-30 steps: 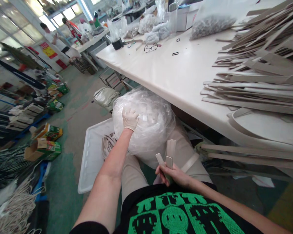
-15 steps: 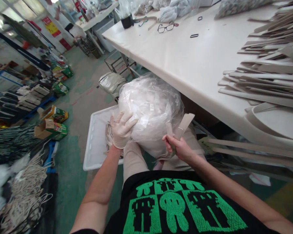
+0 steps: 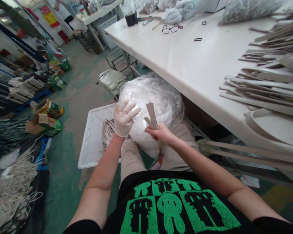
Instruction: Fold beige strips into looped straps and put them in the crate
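Note:
My left hand [image 3: 124,119], in a pale glove, has its fingers spread at the left side of a large clear plastic bag [image 3: 158,94] of white material. It holds nothing. My bare right hand [image 3: 160,133] is closed around a few flat beige strips [image 3: 152,115], whose ends fan out upward in front of the bag. The bag rests by my knees, against the table edge. Left of my legs, a white plastic bin [image 3: 89,136] contains a tangle of beige strips [image 3: 107,133], partly hidden by my left arm.
The white table [image 3: 175,52] bears glasses [image 3: 170,29], a black cup [image 3: 131,19], small black buckles and piled beige strips [image 3: 271,87] at right. A grey-green bundle [image 3: 112,81] sits beyond the bag; open cartons [image 3: 44,125] stand on the floor at left.
My right hand has moved left and up with the strips, closer to my left hand. My left hand has risen slightly, fingers still spread. The view has shifted a little.

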### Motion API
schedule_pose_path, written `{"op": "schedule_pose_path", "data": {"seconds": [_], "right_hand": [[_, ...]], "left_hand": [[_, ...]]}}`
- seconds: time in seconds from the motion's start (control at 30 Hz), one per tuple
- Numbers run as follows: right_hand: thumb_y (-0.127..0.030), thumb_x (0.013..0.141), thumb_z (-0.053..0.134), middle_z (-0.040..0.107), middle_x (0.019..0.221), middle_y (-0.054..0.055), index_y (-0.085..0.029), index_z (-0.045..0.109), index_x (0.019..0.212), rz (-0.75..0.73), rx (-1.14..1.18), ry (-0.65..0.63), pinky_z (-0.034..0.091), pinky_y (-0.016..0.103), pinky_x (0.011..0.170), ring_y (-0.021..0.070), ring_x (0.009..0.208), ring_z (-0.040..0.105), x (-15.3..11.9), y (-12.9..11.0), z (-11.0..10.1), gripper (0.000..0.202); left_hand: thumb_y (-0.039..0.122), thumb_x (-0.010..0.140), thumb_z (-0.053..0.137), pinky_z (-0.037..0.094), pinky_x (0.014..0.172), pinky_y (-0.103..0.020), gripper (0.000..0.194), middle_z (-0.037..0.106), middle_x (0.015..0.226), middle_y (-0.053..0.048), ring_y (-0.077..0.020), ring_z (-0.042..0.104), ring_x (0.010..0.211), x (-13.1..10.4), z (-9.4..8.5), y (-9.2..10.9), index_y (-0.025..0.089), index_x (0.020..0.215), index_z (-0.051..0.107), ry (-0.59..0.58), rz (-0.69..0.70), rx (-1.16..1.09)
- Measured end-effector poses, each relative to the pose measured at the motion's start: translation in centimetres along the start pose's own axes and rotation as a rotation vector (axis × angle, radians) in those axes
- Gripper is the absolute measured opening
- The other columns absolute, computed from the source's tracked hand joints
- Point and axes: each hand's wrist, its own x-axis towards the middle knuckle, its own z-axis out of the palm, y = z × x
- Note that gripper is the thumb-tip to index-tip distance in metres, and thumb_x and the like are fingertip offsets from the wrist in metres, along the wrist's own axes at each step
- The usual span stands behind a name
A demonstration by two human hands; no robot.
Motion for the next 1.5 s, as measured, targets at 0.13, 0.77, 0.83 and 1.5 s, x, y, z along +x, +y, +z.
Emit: {"op": "schedule_pose_path", "data": {"seconds": [0.13,0.77,0.83,1.5], "right_hand": [[-0.046,0.066,0.080,0.041,0.042,-0.010,-0.017,0.061,0.072,-0.001,0.196,0.034,0.024,0.020,0.037,0.0048,0.038,0.031,-0.3,-2.8,-2.2,0.035],[-0.042,0.066,0.080,0.051,0.041,-0.008,-0.017,0.065,0.082,0.013,0.077,0.163,0.030,0.021,0.037,0.0075,0.036,0.039,3.6,-2.1,-1.4,0.034],[-0.043,0.065,0.081,0.050,0.041,-0.007,-0.018,0.061,0.073,-0.012,0.096,0.209,0.030,0.021,0.037,0.0071,0.037,0.039,4.0,-2.3,-1.8,0.033],[-0.048,0.064,0.087,0.040,0.043,-0.010,-0.016,0.066,0.078,-0.043,0.327,0.137,0.022,0.021,0.038,0.0047,0.038,0.029,-2.5,-6.6,-3.7,0.041]], "left_hand": [[0.013,0.086,0.054,0.023,0.121,-0.048,0.043,0.071,0.128,0.000,-0.0231,0.053,0.135,2.2,1.6,-1.9,0.035,0.116,0.074,-0.013,0.077,0.040],[0.025,0.100,0.047,0.025,0.120,-0.050,0.032,0.074,0.123,-0.003,-0.0220,0.056,0.132,3.6,2.0,-0.9,0.034,0.113,0.075,0.077,0.174,-0.046],[0.026,0.099,0.050,0.025,0.120,-0.051,0.031,0.072,0.127,-0.003,-0.0231,0.055,0.133,3.6,2.1,-1.1,0.034,0.115,0.074,0.047,0.170,-0.016],[0.043,0.081,0.074,0.047,0.107,-0.043,0.035,0.075,0.115,-0.009,-0.0270,0.067,0.112,3.5,-5.9,3.7,0.020,0.108,0.076,-0.277,-0.258,-0.666]]}}
